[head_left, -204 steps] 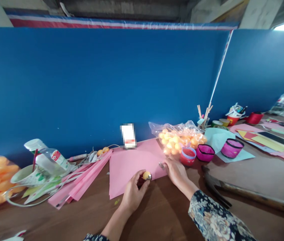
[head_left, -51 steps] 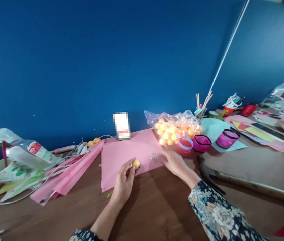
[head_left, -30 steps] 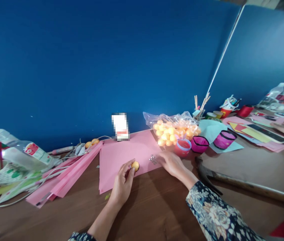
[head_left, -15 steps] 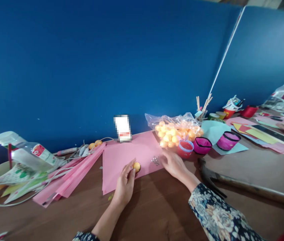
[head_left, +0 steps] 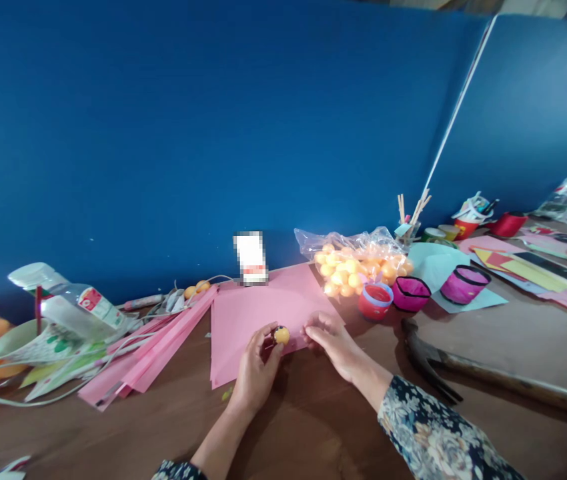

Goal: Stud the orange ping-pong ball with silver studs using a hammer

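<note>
Left hand [head_left: 257,373] pinches yellow ball [head_left: 281,335] between thumb and fingers; right hand [head_left: 336,343] curled beside it, fingertips' contents perhaps hidden.

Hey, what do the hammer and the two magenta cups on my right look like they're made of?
Hammer: the handle looks like worn wood, given its mottled brown surface; the dark, dull head is probably iron or steel.

Magenta cups: likely fabric, matte to slightly sheeny, judging by the soft, uneven walls and dark edging, though plastic sheeting is possible.
</note>
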{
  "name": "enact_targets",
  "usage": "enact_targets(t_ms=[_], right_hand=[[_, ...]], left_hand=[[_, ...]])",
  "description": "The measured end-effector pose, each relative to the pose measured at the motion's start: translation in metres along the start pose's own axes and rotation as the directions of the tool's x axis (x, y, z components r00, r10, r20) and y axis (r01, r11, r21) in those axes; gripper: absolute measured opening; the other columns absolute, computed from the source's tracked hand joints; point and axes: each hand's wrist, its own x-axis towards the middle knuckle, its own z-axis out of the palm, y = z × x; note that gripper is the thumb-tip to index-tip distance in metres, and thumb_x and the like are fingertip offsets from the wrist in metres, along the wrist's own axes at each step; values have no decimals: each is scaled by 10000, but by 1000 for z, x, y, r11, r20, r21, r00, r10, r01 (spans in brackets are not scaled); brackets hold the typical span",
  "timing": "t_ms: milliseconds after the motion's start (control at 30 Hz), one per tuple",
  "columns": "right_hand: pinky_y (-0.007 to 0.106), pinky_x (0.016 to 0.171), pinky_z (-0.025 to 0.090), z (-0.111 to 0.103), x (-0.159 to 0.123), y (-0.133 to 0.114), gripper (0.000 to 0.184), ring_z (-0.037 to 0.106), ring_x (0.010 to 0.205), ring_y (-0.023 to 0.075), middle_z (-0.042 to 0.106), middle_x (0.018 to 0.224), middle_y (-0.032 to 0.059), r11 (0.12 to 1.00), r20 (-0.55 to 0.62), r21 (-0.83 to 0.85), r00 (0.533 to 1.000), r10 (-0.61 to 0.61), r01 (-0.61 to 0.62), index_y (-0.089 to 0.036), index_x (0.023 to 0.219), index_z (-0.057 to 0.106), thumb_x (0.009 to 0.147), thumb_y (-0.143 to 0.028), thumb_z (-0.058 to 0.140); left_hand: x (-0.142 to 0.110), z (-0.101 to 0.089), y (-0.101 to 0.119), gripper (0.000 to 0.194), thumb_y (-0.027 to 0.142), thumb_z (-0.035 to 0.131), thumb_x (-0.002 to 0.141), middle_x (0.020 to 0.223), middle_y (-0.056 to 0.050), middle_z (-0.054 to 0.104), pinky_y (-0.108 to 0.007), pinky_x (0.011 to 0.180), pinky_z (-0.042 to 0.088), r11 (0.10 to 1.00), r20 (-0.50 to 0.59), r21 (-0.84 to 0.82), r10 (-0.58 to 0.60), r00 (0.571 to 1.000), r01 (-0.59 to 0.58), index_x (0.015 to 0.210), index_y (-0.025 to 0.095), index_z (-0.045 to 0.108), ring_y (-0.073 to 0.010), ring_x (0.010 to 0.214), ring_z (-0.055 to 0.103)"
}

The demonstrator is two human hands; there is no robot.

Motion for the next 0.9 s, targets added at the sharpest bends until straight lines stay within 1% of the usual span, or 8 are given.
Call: enact_targets(t_ms=[67,167,267,367,467,600,767,900], right_hand=[[221,545,445,2,0,2,48,567,608,124,591,698,-7,1000,-40,-25,999,7,-8,-185,763,488,775,-230,477],[260,639,462,0,0,5,48,590,688,150,620,749,17,947,-36,-292,988,-148,131,-182,797,534,771,-185,495],[271,707,451,1,-3,6,124,597,752,159,637,820,37,820,68,-502,958,-280,275,-186,858,561,784,-125,482],[259,687,435,4,-8,2,129,590,759,164,637,813,34,703,200,-615,933,-300,358,-193,842,565,800,-104,482],[247,673,423,7,-12,-3,109,585,763,166,631,791,28,629,295,-670,919,-260,393,-195,815,576,808,-113,503],[250,671,419,9,-14,-6,49,575,756,171,617,774,26,552,356,-718,905,-231,424,-196,806,601,798,-166,563],[269,719,427,18,-15,1,114,574,812,187,626,840,35,545,342,-724,906,-248,422,-208,887,609,777,-237,615],[275,732,429,25,-16,6,103,575,816,186,633,852,35,526,329,-745,912,-244,410,-217,885,617,786,-197,599]], left_hand=[[0,0,1,386,330,546,777,1130,-113,587,-371,863,462,1000,6,-26,-14,1000,15,1129,176,509,-209,990,584],[0,0,3,399,339,555,770,1117,-106,591,-364,874,451,999,-29,-33,-26,999,25,1131,176,504,-212,1008,575],[1,0,3,413,355,526,789,1116,-108,587,-362,875,448,998,-45,-36,-47,998,45,1154,171,474,-206,1005,575],[1,-1,2,413,360,508,800,1119,-110,585,-361,873,446,998,-43,-33,-48,998,47,1163,169,461,-203,994,578],[1,-1,0,407,353,512,799,1136,-110,578,-366,887,432,999,-43,-7,-32,999,32,1160,171,467,-206,1013,566],[1,0,0,400,341,523,794,1120,-108,586,-370,885,432,1000,-52,-1,-29,998,29,1151,168,473,-207,1018,558],[1,0,1,378,312,540,784,1094,-99,600,-375,868,448,999,-64,-30,-29,998,28,1136,182,492,-210,999,571],[0,1,0,360,299,540,785,1078,-101,601,-359,840,471,996,-48,-85,-36,998,32,1121,181,487,-201,966,586]])
